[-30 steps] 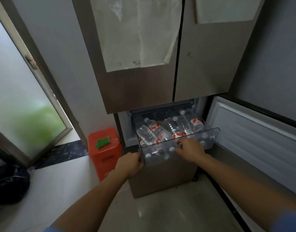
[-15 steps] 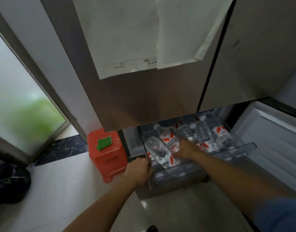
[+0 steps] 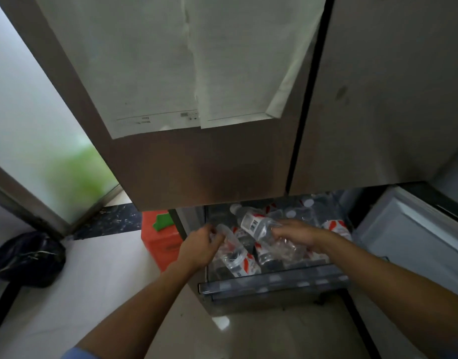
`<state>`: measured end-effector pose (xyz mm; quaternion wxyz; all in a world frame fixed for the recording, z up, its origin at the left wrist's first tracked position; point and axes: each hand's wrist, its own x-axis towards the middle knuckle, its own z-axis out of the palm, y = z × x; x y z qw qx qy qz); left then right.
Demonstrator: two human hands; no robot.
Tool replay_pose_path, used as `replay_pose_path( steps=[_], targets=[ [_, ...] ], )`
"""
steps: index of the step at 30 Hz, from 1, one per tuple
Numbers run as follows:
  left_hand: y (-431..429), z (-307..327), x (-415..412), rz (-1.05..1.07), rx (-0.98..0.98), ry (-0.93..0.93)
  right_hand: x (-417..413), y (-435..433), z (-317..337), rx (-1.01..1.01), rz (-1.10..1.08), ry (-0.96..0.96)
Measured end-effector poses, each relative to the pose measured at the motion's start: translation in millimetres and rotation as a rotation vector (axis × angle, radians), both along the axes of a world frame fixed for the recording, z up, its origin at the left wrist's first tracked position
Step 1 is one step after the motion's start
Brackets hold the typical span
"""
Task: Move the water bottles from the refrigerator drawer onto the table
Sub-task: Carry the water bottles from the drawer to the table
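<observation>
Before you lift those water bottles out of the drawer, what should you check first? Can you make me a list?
1. The drawer is pulled open: ok.
2. The left hand grips a clear bottle: ok.
3. The right hand grips the white-label bottle: ok.
4. Both bottles lifted clear of the drawer: not ok, both low inside.
5. The table has room: cannot tell, out of view.

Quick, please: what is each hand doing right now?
Left hand: grips a water bottle in the drawer.
Right hand: grips the barcode-labelled bottle.
</observation>
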<state>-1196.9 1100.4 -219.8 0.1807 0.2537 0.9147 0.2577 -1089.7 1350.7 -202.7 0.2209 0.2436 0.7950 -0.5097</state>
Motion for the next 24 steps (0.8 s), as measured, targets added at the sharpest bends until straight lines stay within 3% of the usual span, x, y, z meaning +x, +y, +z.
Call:
replay_pose_path(
  steps=[5, 8, 14, 19, 24],
  targets=[
    [36, 29, 20, 0.300, 0.376, -0.262, 30, 20, 25, -0.119, 0.222, 0.045],
    [41, 34, 36, 0.363, 0.430, -0.330, 42, 18, 29, -0.212, 0.293, 0.056],
    [6, 56, 63, 0.434, 0.335, -0.389, 34, 4, 22, -0.329, 0.390, 0.010],
    [-26, 70, 75, 0.467, 0.198, -0.214, -7, -5, -7, -0.117, 0.193, 0.046],
    [-52, 67, 89, 0.367, -0.093, -0.011, -25, -32, -42, 0.209, 0.388, -0.199]
  ],
)
